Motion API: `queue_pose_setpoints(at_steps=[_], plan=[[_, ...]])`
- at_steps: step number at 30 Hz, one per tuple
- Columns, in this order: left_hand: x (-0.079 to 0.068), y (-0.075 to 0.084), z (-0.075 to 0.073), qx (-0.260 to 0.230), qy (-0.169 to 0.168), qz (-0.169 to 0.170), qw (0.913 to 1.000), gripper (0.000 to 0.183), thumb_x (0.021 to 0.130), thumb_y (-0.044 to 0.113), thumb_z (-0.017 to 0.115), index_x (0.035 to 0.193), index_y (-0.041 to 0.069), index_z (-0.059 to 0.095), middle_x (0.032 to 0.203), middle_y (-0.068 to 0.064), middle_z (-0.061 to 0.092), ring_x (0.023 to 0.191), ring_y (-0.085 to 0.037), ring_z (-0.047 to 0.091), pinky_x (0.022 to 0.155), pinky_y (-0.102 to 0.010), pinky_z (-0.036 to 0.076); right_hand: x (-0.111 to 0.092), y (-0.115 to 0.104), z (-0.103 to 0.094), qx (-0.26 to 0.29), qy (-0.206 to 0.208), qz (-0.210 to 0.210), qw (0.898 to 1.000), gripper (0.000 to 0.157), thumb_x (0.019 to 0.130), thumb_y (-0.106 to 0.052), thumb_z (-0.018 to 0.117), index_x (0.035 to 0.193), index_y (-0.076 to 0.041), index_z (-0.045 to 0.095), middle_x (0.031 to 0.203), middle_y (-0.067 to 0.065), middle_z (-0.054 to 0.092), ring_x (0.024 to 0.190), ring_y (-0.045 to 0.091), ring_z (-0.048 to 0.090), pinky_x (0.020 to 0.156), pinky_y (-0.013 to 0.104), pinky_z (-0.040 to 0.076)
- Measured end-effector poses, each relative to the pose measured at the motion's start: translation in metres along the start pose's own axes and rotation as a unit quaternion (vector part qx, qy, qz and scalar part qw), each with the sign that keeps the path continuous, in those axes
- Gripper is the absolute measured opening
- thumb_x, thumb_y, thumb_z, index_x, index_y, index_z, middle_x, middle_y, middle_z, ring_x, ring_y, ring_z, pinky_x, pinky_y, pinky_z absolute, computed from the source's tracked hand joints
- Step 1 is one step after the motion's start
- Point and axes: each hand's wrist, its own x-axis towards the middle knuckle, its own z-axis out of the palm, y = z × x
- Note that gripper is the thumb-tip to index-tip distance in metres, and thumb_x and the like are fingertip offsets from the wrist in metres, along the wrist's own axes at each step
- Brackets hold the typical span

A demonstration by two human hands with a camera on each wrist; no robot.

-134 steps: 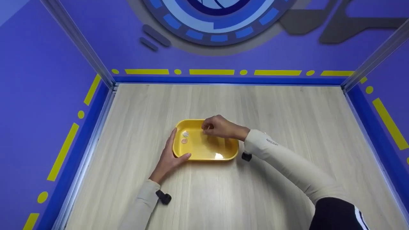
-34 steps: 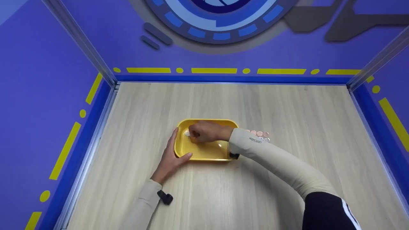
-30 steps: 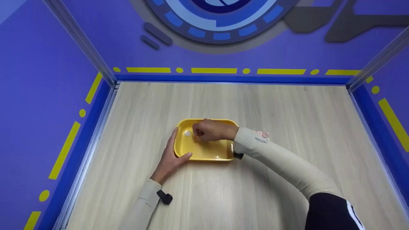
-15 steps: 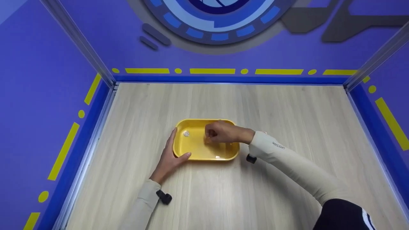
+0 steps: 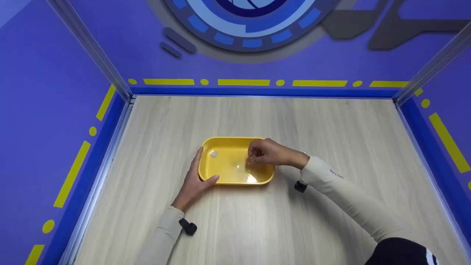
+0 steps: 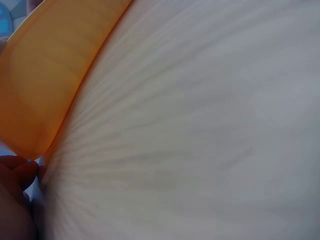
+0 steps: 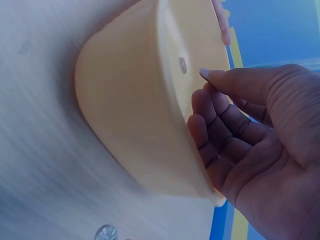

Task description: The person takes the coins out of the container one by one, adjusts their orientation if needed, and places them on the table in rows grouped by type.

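Note:
A shallow yellow plastic tray (image 5: 235, 180) sits on the table. My left hand (image 5: 193, 182) holds its near left corner, thumb at the front rim and fingers along the left end. Above the tray's right half, my right hand (image 5: 270, 151) pinches a small copper coin (image 5: 250, 160) between thumb and forefinger. The right wrist view shows that coin (image 7: 204, 74) edge-on at the fingertips, the other fingers curled behind it. One silver coin (image 5: 214, 154) lies flat on the tray floor near the left end.
On the table beside the tray's right end lies another silver coin (image 7: 106, 233), seen in the right wrist view. My right sleeve (image 5: 353, 198) covers part of the table there. Blue-purple panels (image 5: 243, 70) wall the wood-grain table (image 5: 176, 121) at the back and sides.
The copper coin that lay by the silver one is off the tray floor and in my right hand, which has moved right. Coins right of the tray became hidden behind my arm.

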Motion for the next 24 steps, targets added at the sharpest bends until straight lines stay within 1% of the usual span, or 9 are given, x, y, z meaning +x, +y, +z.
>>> queue_pose_setpoints(at_steps=[5, 7, 11, 16, 18, 20, 24], plan=[[0.0, 0.001, 0.0, 0.004, 0.0, -0.004, 1.0, 0.115, 0.093, 0.038, 0.085, 0.179, 0.025, 0.011, 0.182, -0.007, 0.021, 0.157, -0.03, 0.04, 0.125, -0.056, 0.033, -0.011, 0.002, -0.004, 0.028, 0.02, 0.019, 0.999, 0.007, 0.101, -0.009, 0.081, 0.103, -0.009, 0.074, 0.095, 0.0, 0.076, 0.083, 0.014, 0.064, 0.077, 0.025, 0.053], [0.0, 0.0, 0.0, 0.006, 0.002, -0.005, 1.0, 0.114, 0.093, 0.038, 0.085, 0.179, 0.025, 0.011, 0.183, -0.007, 0.021, 0.158, -0.031, 0.039, 0.125, -0.056, 0.032, -0.016, 0.003, -0.007, 0.047, 0.027, 0.025, 0.998, 0.009, 0.101, -0.012, 0.082, 0.104, -0.008, 0.074, 0.095, 0.002, 0.076, 0.083, 0.016, 0.063, 0.076, 0.024, 0.053], [0.0, -0.002, 0.002, -0.001, 0.005, 0.002, 1.0, 0.113, 0.092, 0.033, 0.086, 0.179, 0.022, 0.014, 0.182, -0.01, 0.023, 0.157, -0.034, 0.041, 0.125, -0.06, 0.032, -0.025, 0.004, -0.012, 0.076, 0.045, 0.033, 0.996, 0.013, 0.102, -0.015, 0.082, 0.107, -0.007, 0.074, 0.095, 0.006, 0.075, 0.083, 0.02, 0.062, 0.075, 0.024, 0.053], [0.0, -0.002, 0.002, -0.004, 0.004, 0.005, 1.0, 0.113, 0.092, 0.031, 0.086, 0.179, 0.021, 0.015, 0.182, -0.01, 0.022, 0.158, -0.035, 0.039, 0.125, -0.06, 0.03, -0.037, 0.009, -0.018, 0.084, 0.072, 0.057, 0.992, 0.018, 0.101, -0.019, 0.083, 0.108, -0.005, 0.074, 0.094, 0.009, 0.073, 0.081, 0.022, 0.063, 0.07, 0.023, 0.053], [-0.001, -0.002, 0.002, 0.0, 0.004, 0.006, 1.0, 0.113, 0.093, 0.032, 0.086, 0.179, 0.021, 0.014, 0.182, -0.01, 0.021, 0.16, -0.034, 0.037, 0.126, -0.059, 0.03, -0.041, 0.013, -0.02, 0.088, 0.079, 0.069, 0.991, 0.018, 0.101, -0.019, 0.083, 0.108, -0.004, 0.074, 0.094, 0.009, 0.073, 0.082, 0.023, 0.064, 0.071, 0.023, 0.055], [0.0, -0.001, 0.002, 0.004, 0.005, 0.006, 1.0, 0.113, 0.093, 0.033, 0.086, 0.179, 0.021, 0.014, 0.183, -0.009, 0.021, 0.161, -0.032, 0.035, 0.127, -0.058, 0.03, -0.046, 0.017, -0.023, 0.091, 0.086, 0.077, 0.989, 0.018, 0.101, -0.018, 0.083, 0.109, -0.004, 0.075, 0.095, 0.01, 0.074, 0.083, 0.027, 0.065, 0.073, 0.026, 0.057], [0.0, -0.001, 0.001, 0.001, 0.006, 0.005, 1.0, 0.113, 0.093, 0.034, 0.086, 0.179, 0.022, 0.014, 0.183, -0.007, 0.02, 0.162, -0.031, 0.033, 0.128, -0.057, 0.028, -0.056, 0.025, -0.028, 0.106, 0.097, 0.081, 0.986, 0.015, 0.101, -0.012, 0.081, 0.111, -0.002, 0.074, 0.098, 0.012, 0.075, 0.086, 0.03, 0.069, 0.08, 0.035, 0.063]])
